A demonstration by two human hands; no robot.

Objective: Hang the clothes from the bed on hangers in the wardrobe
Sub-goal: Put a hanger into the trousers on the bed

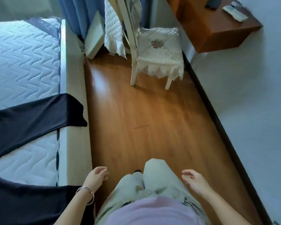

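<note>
Black clothes lie on the bed [23,62] at the left. One black garment [36,114] stretches across the quilted mattress and hangs over its edge. A second black garment [28,203] lies at the bottom left corner, also over the bed edge. My left hand [97,176] hangs beside the bed frame with loosely curled fingers, holding nothing, a bracelet on its wrist. My right hand [195,177] hangs over the wooden floor, fingers relaxed, also holding nothing. No hanger and no wardrobe are in view.
A wooden floor strip [152,119] runs between the bed and the pale wall at the right. A white chair [157,54] with a lace cushion stands ahead. Blue curtains [75,15] hang behind it. A brown shelf [217,28] carries a remote.
</note>
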